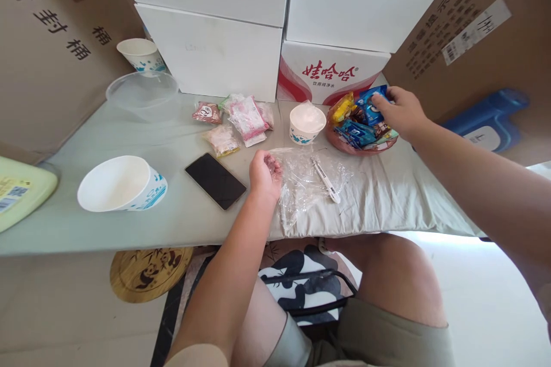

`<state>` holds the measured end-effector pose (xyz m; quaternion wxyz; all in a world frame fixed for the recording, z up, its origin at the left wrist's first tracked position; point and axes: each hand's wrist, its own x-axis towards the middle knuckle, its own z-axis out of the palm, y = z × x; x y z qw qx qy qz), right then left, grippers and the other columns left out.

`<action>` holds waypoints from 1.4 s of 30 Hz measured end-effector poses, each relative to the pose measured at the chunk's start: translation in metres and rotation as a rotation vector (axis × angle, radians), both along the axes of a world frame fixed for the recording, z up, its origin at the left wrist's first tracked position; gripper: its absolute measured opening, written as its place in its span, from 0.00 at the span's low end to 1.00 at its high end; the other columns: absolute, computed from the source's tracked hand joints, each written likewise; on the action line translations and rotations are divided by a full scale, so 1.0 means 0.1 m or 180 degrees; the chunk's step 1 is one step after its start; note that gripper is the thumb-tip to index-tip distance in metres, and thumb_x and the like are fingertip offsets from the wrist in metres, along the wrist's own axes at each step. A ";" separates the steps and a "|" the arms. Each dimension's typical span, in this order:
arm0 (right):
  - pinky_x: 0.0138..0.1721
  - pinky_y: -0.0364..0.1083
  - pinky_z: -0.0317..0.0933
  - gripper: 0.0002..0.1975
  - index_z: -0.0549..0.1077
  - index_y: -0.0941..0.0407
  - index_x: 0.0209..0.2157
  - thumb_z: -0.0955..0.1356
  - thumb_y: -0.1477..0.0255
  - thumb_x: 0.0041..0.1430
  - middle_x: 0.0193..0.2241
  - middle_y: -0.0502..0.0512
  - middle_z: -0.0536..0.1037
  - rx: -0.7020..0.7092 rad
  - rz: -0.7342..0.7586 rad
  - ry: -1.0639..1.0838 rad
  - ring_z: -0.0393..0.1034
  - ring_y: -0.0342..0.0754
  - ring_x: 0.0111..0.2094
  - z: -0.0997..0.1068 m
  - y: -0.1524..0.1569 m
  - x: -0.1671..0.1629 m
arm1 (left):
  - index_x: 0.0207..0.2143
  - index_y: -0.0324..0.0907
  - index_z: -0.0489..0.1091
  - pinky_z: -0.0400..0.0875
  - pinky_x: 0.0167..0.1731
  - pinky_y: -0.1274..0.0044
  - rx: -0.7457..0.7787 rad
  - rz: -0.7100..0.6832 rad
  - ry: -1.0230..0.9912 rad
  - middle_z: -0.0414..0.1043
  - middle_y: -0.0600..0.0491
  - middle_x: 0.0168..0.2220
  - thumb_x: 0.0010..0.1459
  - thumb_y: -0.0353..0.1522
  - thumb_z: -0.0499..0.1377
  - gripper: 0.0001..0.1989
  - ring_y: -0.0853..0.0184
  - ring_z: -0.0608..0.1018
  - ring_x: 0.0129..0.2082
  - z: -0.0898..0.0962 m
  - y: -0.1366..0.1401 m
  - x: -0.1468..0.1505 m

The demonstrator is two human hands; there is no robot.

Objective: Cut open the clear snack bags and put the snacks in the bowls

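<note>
Two hands are at work. Our right hand (398, 112) reaches into the round red bowl of wrapped snacks (344, 144), its fingers (381, 102) closed on a blue snack packet (371, 104) at the bowl's far rim; the packet's long axis runs roughly left to right. Our left hand (264, 175) rests on the table (181, 218), fingers curled narrow on the edge of a crumpled clear plastic bag (307, 186). Just right of those fingers a white pen-like tool (326, 180) lies on the bag, pointing away and leftward. A black phone (215, 180) lies left.
</note>
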<state>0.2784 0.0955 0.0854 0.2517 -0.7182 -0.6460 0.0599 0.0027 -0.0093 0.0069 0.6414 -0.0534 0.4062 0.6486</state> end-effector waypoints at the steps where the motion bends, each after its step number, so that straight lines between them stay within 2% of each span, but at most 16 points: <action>1: 0.49 0.53 0.61 0.15 0.73 0.58 0.45 0.66 0.64 0.62 0.45 0.64 0.78 -0.0044 0.0114 -0.0141 0.69 0.56 0.44 -0.01 0.01 0.03 | 0.21 0.41 0.57 0.51 0.15 0.84 -0.0010 -0.0004 0.0005 0.57 0.61 0.16 0.52 0.27 0.55 0.10 0.78 0.61 0.14 0.00 0.00 0.00; 4: 0.54 0.55 0.57 0.21 0.70 0.59 0.54 0.67 0.69 0.60 0.53 0.68 0.73 0.0074 0.0558 -0.0781 0.65 0.61 0.53 -0.04 0.02 0.12 | 0.20 0.41 0.57 0.51 0.15 0.84 -0.0030 0.0011 0.0030 0.57 0.61 0.16 0.53 0.26 0.54 0.10 0.78 0.61 0.14 0.01 0.01 0.02; 6: 0.54 0.56 0.57 0.23 0.69 0.58 0.57 0.66 0.68 0.60 0.56 0.69 0.70 0.0120 0.0859 -0.1109 0.63 0.63 0.55 -0.09 0.00 0.15 | 0.20 0.41 0.57 0.50 0.15 0.83 -0.0024 0.0013 0.0051 0.57 0.61 0.16 0.53 0.26 0.53 0.10 0.78 0.61 0.13 0.00 0.02 0.04; 10: 0.54 0.57 0.57 0.21 0.71 0.51 0.55 0.65 0.66 0.61 0.57 0.62 0.71 -0.0001 0.1416 -0.1521 0.63 0.63 0.55 -0.19 -0.04 0.13 | 0.20 0.41 0.57 0.50 0.15 0.83 -0.0016 -0.0002 0.0090 0.57 0.61 0.17 0.53 0.26 0.54 0.11 0.78 0.61 0.13 0.00 0.02 0.05; 12: 0.54 0.57 0.58 0.21 0.71 0.49 0.55 0.65 0.65 0.61 0.57 0.59 0.71 -0.0086 0.1491 -0.1552 0.64 0.62 0.55 -0.21 -0.03 0.11 | 0.20 0.41 0.57 0.50 0.15 0.83 -0.0042 0.0004 0.0097 0.57 0.61 0.17 0.53 0.26 0.54 0.11 0.78 0.61 0.13 -0.01 0.03 0.05; 18: 0.46 0.55 0.60 0.27 0.68 0.57 0.58 0.66 0.59 0.61 0.53 0.68 0.74 -0.0465 0.0989 -0.1567 0.67 0.64 0.50 -0.13 0.10 0.15 | 0.21 0.42 0.57 0.51 0.15 0.83 -0.0043 -0.0011 0.0070 0.57 0.61 0.17 0.53 0.28 0.57 0.12 0.78 0.62 0.13 -0.03 0.04 0.04; 23: 0.42 0.55 0.59 0.20 0.71 0.58 0.45 0.62 0.56 0.64 0.46 0.72 0.77 -0.0799 0.0828 -0.1866 0.69 0.62 0.43 -0.10 0.13 0.15 | 0.21 0.41 0.57 0.50 0.15 0.83 -0.0031 0.0003 0.0065 0.57 0.62 0.17 0.53 0.27 0.56 0.11 0.79 0.61 0.13 -0.03 0.04 0.05; 26: 0.45 0.58 0.57 0.22 0.72 0.57 0.35 0.58 0.55 0.66 0.44 0.72 0.78 -0.0746 0.0900 -0.2104 0.68 0.64 0.47 -0.12 0.15 0.18 | 0.20 0.41 0.56 0.50 0.15 0.83 -0.0040 0.0019 0.0048 0.57 0.62 0.16 0.54 0.26 0.54 0.11 0.79 0.61 0.13 -0.02 0.04 0.07; 29: 0.47 0.61 0.54 0.22 0.72 0.57 0.31 0.56 0.57 0.67 0.43 0.69 0.79 -0.0554 0.0910 -0.2216 0.65 0.64 0.50 -0.16 0.19 0.26 | 0.20 0.41 0.56 0.50 0.15 0.84 -0.0042 0.0009 0.0052 0.57 0.62 0.16 0.53 0.27 0.55 0.11 0.79 0.61 0.12 -0.02 0.03 0.06; 33: 0.47 0.63 0.52 0.22 0.76 0.57 0.38 0.59 0.57 0.66 0.46 0.70 0.78 -0.0436 0.0667 -0.2397 0.65 0.64 0.51 -0.25 0.20 0.34 | 0.21 0.42 0.56 0.50 0.14 0.84 -0.0052 0.0025 0.0120 0.57 0.62 0.16 0.52 0.28 0.58 0.12 0.78 0.61 0.13 -0.03 0.03 0.05; 36: 0.50 0.64 0.52 0.24 0.75 0.57 0.49 0.59 0.56 0.65 0.49 0.71 0.77 -0.0386 0.0498 -0.2258 0.65 0.66 0.53 -0.30 0.15 0.31 | 0.21 0.42 0.57 0.50 0.14 0.84 -0.0072 0.0030 0.0194 0.57 0.62 0.16 0.52 0.28 0.58 0.11 0.78 0.61 0.13 -0.03 0.04 0.05; 39: 0.53 0.66 0.52 0.27 0.70 0.56 0.57 0.59 0.56 0.64 0.52 0.69 0.75 -0.0144 0.0461 -0.1787 0.63 0.68 0.55 -0.28 0.07 0.21 | 0.21 0.42 0.57 0.50 0.14 0.85 -0.0083 0.0026 0.0212 0.57 0.62 0.16 0.51 0.28 0.58 0.11 0.78 0.61 0.12 -0.02 0.03 0.04; 42: 0.55 0.66 0.52 0.24 0.70 0.55 0.55 0.57 0.60 0.65 0.53 0.69 0.73 0.0384 0.0301 -0.1009 0.63 0.67 0.56 -0.19 -0.05 0.09 | 0.21 0.42 0.57 0.50 0.14 0.85 -0.0107 0.0041 0.0203 0.56 0.62 0.16 0.51 0.29 0.57 0.10 0.78 0.61 0.13 -0.03 0.01 0.04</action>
